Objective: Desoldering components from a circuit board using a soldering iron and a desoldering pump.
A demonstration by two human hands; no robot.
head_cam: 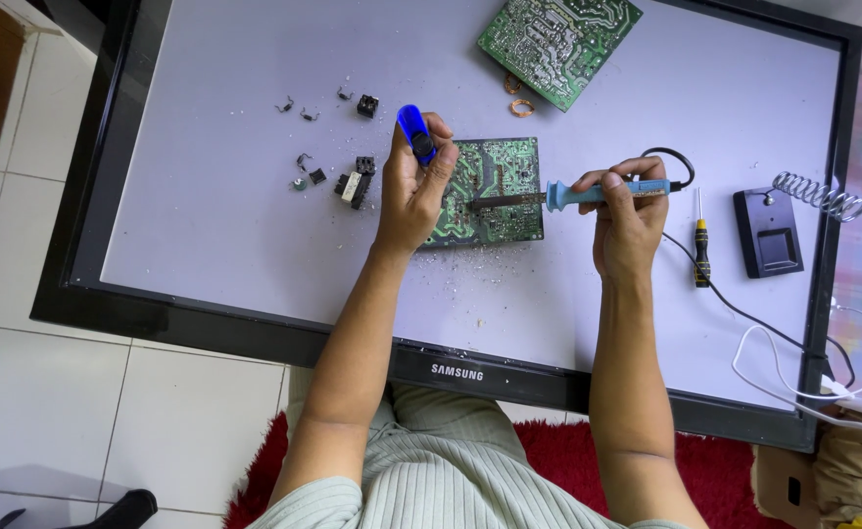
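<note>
My right hand [629, 220] grips the soldering iron [588, 193] on the circuit board [495, 191]; my left fingers [438, 147] clench the blue desoldering pump [415, 132], next needed at the joint

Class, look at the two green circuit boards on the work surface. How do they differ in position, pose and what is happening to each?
The near circuit board lies square to the surface edge, between the left hand and right hand; the far circuit board lies turned at an angle by the top edge, partly out of view. The soldering iron tip rests on the near one; nothing touches the far one. Both are green, solder side up.
</note>
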